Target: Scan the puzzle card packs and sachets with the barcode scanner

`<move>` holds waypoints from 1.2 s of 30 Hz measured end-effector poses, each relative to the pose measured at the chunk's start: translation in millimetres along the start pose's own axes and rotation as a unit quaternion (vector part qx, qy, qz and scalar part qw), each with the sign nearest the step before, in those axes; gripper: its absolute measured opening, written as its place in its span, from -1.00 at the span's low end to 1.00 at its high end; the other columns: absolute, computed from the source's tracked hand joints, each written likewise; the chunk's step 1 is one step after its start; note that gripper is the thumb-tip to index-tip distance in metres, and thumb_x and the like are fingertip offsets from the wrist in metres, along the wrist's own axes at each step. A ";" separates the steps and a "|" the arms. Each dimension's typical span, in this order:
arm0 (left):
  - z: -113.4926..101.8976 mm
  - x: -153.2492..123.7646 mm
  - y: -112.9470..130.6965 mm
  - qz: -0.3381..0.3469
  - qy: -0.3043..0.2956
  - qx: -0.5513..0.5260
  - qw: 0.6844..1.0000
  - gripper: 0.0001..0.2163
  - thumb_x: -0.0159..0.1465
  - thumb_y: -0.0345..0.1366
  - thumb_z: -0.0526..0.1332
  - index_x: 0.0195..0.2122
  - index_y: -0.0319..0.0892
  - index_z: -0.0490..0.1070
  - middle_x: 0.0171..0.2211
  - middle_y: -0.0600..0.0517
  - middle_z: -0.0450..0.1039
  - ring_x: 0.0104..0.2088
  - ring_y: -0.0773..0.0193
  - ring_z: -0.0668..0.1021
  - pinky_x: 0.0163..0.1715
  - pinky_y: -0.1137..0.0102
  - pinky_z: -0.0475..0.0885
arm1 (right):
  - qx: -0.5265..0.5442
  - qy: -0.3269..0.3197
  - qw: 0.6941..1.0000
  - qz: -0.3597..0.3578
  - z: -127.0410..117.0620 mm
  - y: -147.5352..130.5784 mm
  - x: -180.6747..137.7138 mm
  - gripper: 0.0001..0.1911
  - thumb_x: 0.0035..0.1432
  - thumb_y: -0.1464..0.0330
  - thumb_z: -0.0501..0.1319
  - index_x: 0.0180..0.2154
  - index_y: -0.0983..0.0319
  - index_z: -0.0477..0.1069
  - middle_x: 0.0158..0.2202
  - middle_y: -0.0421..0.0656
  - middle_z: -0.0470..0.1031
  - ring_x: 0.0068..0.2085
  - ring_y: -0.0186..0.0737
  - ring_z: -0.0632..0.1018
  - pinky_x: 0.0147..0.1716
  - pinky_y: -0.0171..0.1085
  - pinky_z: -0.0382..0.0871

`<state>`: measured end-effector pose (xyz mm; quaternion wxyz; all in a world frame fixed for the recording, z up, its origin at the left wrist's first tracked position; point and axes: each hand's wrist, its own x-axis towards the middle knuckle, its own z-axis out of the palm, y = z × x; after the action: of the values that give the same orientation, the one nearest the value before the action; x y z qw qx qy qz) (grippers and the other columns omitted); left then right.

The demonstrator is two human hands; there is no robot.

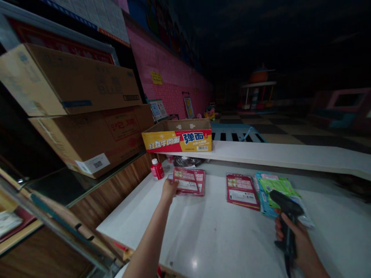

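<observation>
My left hand (170,188) pinches the left edge of a dark red flat packet (185,180) with white label panels. Another red packet (200,181) shows partly behind it, at the far left of the white table. In my right hand (298,235) is a black corded barcode scanner (286,206), its fingers wrapped round the grip. The scanner's head points up and left, over green and blue packets (271,185). To the left of these lies a small stack of red packets (242,191), labels up.
A small red bottle with a white cap (157,169) stands left of my left hand. An open yellow-and-red carton (178,141) sits on the raised white ledge (278,152). Large cardboard boxes (95,127) are stacked at left. The white table (214,231) lies before me.
</observation>
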<state>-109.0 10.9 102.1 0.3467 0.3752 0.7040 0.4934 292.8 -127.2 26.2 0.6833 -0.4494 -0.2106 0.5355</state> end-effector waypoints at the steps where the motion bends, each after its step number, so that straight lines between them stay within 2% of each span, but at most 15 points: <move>1: -0.5 -5.9 -1.0 -0.011 -0.010 -0.066 0.998 -0.81 0.16 -0.31 0.31 -0.29 -0.18 0.29 -0.56 0.11 0.43 -0.56 0.29 0.55 -0.53 0.40 0.48 | 0.002 0.000 1.000 0.000 0.5 -0.4 -0.1 -0.45 -0.21 0.12 0.51 -0.21 0.22 0.43 -0.63 -0.34 0.40 -0.70 -0.41 0.36 -0.77 -0.45 0.23; 5: 2.3 -34.2 -6.0 0.013 -0.072 -0.247 0.966 -0.63 0.02 -0.27 0.45 -0.24 -0.19 0.32 -0.34 0.02 0.55 -0.42 0.30 0.62 -0.41 0.38 0.58 | 0.006 -0.006 1.000 -0.007 1.0 -0.6 0.5 -0.47 -0.21 0.13 0.51 -0.22 0.22 0.43 -0.64 -0.33 0.40 -0.70 -0.41 0.36 -0.77 -0.44 0.23; 9: 22.1 -59.3 -10.2 0.055 -0.145 -0.310 0.938 -0.46 -0.11 -0.21 0.52 -0.13 -0.18 0.38 -0.16 -0.05 0.58 -0.27 0.21 0.64 -0.26 0.32 0.59 | 0.004 -0.011 1.000 -0.013 -0.5 -0.4 3.0 -0.47 -0.18 0.13 0.50 -0.21 0.23 0.42 -0.62 -0.33 0.41 -0.69 -0.39 0.36 -0.77 -0.42 0.24; 14: 76.2 -72.8 -15.9 0.110 -0.183 -0.319 0.924 -0.42 -0.05 -0.12 0.47 -0.03 -0.18 0.37 -0.10 -0.11 0.58 -0.20 0.10 0.63 -0.22 0.22 0.58 | -0.007 -0.017 1.000 -0.021 2.2 -3.4 2.4 -0.45 -0.18 0.12 0.51 -0.21 0.23 0.40 -0.64 -0.34 0.40 -0.70 -0.38 0.36 -0.76 -0.41 0.24; 19: 141.3 -65.8 -29.9 0.171 -0.204 -0.301 0.916 -0.48 -0.04 -0.02 0.43 -0.12 -0.19 0.41 -0.13 -0.10 0.58 -0.12 0.07 0.61 -0.05 0.14 0.50 | -0.036 -0.024 0.998 -0.036 9.6 -4.6 -4.1 -0.49 -0.11 0.10 0.47 -0.18 0.21 0.40 -0.62 -0.35 0.39 -0.70 -0.41 0.34 -0.76 -0.43 0.22; 23: 173.6 -56.5 -47.7 0.208 -0.201 -0.296 0.910 -0.52 -0.02 -0.01 0.42 -0.17 -0.20 0.44 -0.16 -0.10 0.58 -0.11 0.06 0.60 0.01 0.13 0.45 | -0.081 -0.032 0.996 -0.037 12.7 0.4 -4.3 -0.44 -0.14 0.07 0.47 -0.17 0.21 0.39 -0.63 -0.35 0.39 -0.72 -0.39 0.34 -0.78 -0.41 0.20; 29: 185.4 -48.2 -64.2 0.203 -0.212 -0.302 0.907 -0.49 -0.03 0.03 0.42 -0.16 -0.21 0.45 -0.14 -0.12 0.58 -0.09 0.04 0.59 0.01 0.14 0.45 | -0.128 -0.076 0.986 -0.068 18.2 5.8 -8.6 -0.46 -0.05 0.04 0.42 -0.12 0.20 0.37 -0.64 -0.35 0.35 -0.75 -0.41 0.31 -0.79 -0.42 0.18; 34: 185.1 -43.7 -66.0 0.208 -0.208 -0.278 0.915 -0.49 -0.01 0.01 0.41 -0.14 -0.23 0.45 -0.12 -0.13 0.56 -0.08 0.06 0.58 0.03 0.17 0.43 | -0.149 -0.114 0.979 -0.084 20.8 5.8 -17.7 -0.58 -0.02 0.04 0.39 -0.35 0.18 0.32 -0.62 -0.31 0.36 -0.75 -0.44 0.30 -0.77 -0.41 0.19; 36: 184.8 -43.5 -65.8 0.217 -0.205 -0.269 0.916 -0.51 0.00 -0.01 0.41 -0.14 -0.23 0.46 -0.13 -0.12 0.57 -0.09 0.07 0.58 0.02 0.18 0.43 | -0.159 -0.125 0.976 -0.078 21.6 6.4 -19.9 -0.58 -0.01 0.04 0.38 -0.34 0.18 0.32 -0.61 -0.31 0.36 -0.75 -0.45 0.28 -0.78 -0.42 0.17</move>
<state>58.1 38.2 -5.9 0.4562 0.5041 0.3596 0.6391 266.0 -137.0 35.6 0.6109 -0.4643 -0.4112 0.4921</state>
